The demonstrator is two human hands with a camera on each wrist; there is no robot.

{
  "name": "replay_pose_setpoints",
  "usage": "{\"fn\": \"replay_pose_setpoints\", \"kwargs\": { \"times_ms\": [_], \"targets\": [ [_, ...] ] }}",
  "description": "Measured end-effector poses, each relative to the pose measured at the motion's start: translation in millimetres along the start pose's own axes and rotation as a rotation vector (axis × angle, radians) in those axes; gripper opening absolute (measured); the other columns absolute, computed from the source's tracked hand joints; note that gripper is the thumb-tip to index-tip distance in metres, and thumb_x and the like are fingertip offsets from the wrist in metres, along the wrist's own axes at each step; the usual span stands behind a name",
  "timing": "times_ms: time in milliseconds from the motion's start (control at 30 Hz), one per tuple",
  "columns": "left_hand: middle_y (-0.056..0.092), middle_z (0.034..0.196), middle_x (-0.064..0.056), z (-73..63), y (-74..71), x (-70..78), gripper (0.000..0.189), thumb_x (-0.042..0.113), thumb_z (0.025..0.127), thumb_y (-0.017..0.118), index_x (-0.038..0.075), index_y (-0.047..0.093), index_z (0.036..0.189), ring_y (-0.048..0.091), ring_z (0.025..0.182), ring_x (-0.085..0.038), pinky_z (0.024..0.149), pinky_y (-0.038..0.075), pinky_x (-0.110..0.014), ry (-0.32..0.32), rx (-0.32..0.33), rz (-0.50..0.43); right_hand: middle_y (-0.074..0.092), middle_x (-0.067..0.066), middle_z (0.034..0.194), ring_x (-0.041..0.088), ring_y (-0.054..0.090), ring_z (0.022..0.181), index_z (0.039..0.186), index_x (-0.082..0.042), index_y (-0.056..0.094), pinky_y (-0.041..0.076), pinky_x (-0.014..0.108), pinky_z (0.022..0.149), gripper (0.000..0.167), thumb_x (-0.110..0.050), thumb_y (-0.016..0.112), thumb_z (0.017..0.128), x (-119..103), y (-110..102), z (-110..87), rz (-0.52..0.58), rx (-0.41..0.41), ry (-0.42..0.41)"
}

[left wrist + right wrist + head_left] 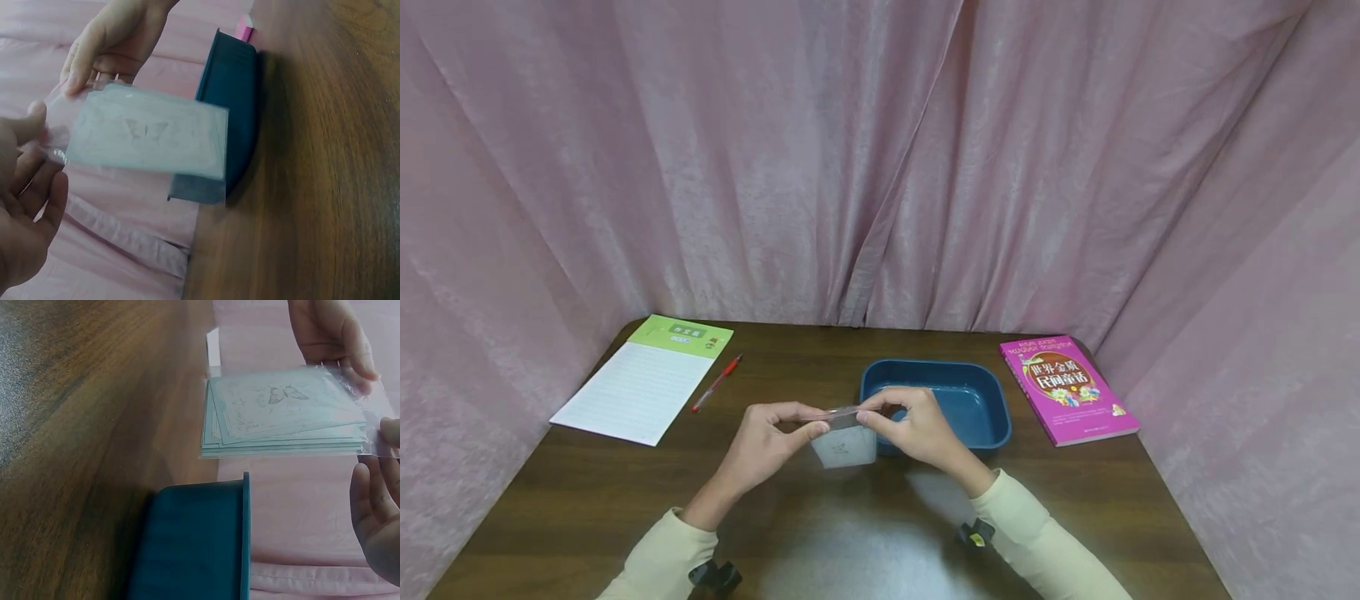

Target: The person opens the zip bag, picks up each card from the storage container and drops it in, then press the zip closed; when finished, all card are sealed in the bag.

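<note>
A clear plastic bag (844, 448) hangs between my two hands above the table. Inside lies a stack of pale cards (281, 412), the front one printed with a butterfly. My left hand (763, 442) pinches the bag's top edge at its left end, thumb against fingers. At the right end, my right hand (917, 427) pinches the same edge. The bag's upper strip is bare film (381, 403), with the cards filling the part below. Just behind and right of the bag stands a blue plastic basin (973, 408), which the right hand partly overlaps in the head view.
On the left lies a lined pad (632, 392) with a green header, and beside it a red pen (717, 383). A pink book (1067, 392) lies at the right. Pink curtains (775, 167) hang around the brown wooden table (587, 508).
</note>
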State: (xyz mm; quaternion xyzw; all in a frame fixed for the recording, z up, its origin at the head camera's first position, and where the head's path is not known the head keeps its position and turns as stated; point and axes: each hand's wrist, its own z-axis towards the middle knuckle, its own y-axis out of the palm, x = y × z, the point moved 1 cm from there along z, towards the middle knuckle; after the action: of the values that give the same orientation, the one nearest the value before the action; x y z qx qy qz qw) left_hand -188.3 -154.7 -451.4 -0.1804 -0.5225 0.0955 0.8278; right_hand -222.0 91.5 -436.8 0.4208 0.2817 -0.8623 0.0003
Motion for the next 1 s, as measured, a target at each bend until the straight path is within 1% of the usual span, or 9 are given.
{"fn": "replay_pose_setpoints", "kwargs": {
  "times_ms": [100,167,267,333,467,600,700,833,1000],
  "targets": [
    [0.077,0.097,0.008,-0.7,-1.0,-1.0,0.012,0.027,0.091,0.078,0.022,0.08,0.103,0.07,0.083,-0.012,0.065,0.056,-0.031,-0.025,-0.035,-0.019,0.076,-0.004,0.091,0.009,0.066,0.076,0.097,-0.014,0.08,0.059,0.035,0.069,0.008,-0.019,0.076,0.093,0.2,-1.5,0.2,-0.003,0.004,-0.006],
    [0.077,0.099,0.007,-0.8,-1.6,-0.8,0.013,0.029,0.094,0.076,0.022,0.08,0.104,0.07,0.085,-0.013,0.068,0.056,-0.03,-0.044,-0.042,-0.025,0.076,-0.004,0.091,0.008,0.066,0.076,0.097,-0.014,0.08,0.059,0.034,0.069,0.007,-0.019,0.075,0.094,1.2,-1.4,0.0,-0.008,-0.002,-0.002],
    [0.078,0.099,0.006,-0.5,-2.3,-0.6,0.014,0.03,0.094,0.075,0.021,0.079,0.104,0.072,0.086,-0.014,0.072,0.058,-0.03,-0.074,-0.026,-0.038,0.076,-0.004,0.091,0.008,0.066,0.077,0.098,-0.014,0.08,0.058,0.032,0.069,0.008,-0.019,0.075,0.094,2.9,-0.6,-0.2,-0.011,-0.008,0.005],
    [0.078,0.097,0.005,-0.1,-2.6,-0.3,0.014,0.03,0.092,0.077,0.02,0.078,0.102,0.073,0.084,-0.014,0.071,0.058,-0.029,-0.092,-0.01,-0.043,0.076,-0.004,0.091,0.008,0.066,0.077,0.098,-0.014,0.08,0.058,0.032,0.069,0.008,-0.02,0.075,0.094,3.5,0.0,-0.1,-0.014,-0.007,0.011],
    [0.079,0.092,0.003,0.2,-2.8,-0.3,0.013,0.027,0.09,0.079,0.016,0.076,0.098,0.073,0.081,-0.012,0.065,0.055,-0.027,-0.093,0.025,-0.038,0.077,-0.003,0.092,0.009,0.066,0.076,0.098,-0.012,0.079,0.058,0.032,0.069,0.01,-0.021,0.075,0.094,2.7,0.1,-0.1,-0.011,-0.001,0.021],
    [0.079,0.089,0.001,0.4,-2.5,0.3,0.013,0.024,0.089,0.08,0.014,0.075,0.095,0.072,0.079,-0.012,0.061,0.052,-0.026,-0.087,0.051,-0.047,0.076,-0.002,0.092,0.009,0.066,0.076,0.099,-0.01,0.079,0.058,0.033,0.07,0.013,-0.021,0.076,0.094,2.3,-0.1,-0.3,-0.007,-0.003,0.025],
    [0.079,0.089,0.001,0.7,-2.3,0.5,0.013,0.024,0.089,0.08,0.013,0.075,0.094,0.072,0.079,-0.011,0.06,0.051,-0.025,-0.082,0.063,-0.048,0.076,-0.003,0.092,0.01,0.066,0.076,0.099,-0.01,0.079,0.059,0.034,0.07,0.013,-0.021,0.076,0.094,3.0,0.0,-0.4,-0.006,-0.003,0.02],
    [0.079,0.089,0.001,1.0,-2.4,1.2,0.012,0.024,0.09,0.079,0.013,0.076,0.094,0.072,0.079,-0.01,0.061,0.052,-0.025,-0.067,0.068,-0.038,0.076,-0.003,0.091,0.009,0.066,0.076,0.098,-0.013,0.079,0.058,0.032,0.069,0.01,-0.021,0.076,0.094,2.5,0.1,-0.3,-0.009,-0.004,0.027],
    [0.079,0.089,0.0,0.9,-2.2,1.1,0.009,0.021,0.089,0.079,0.013,0.078,0.093,0.071,0.075,-0.016,0.06,0.052,-0.025,-0.047,0.082,-0.029,0.076,-0.002,0.09,0.009,0.065,0.076,0.097,-0.013,0.079,0.058,0.032,0.07,0.007,-0.016,0.078,0.091,0.9,0.7,-0.1,-0.011,-0.002,0.049]
  ]
}}
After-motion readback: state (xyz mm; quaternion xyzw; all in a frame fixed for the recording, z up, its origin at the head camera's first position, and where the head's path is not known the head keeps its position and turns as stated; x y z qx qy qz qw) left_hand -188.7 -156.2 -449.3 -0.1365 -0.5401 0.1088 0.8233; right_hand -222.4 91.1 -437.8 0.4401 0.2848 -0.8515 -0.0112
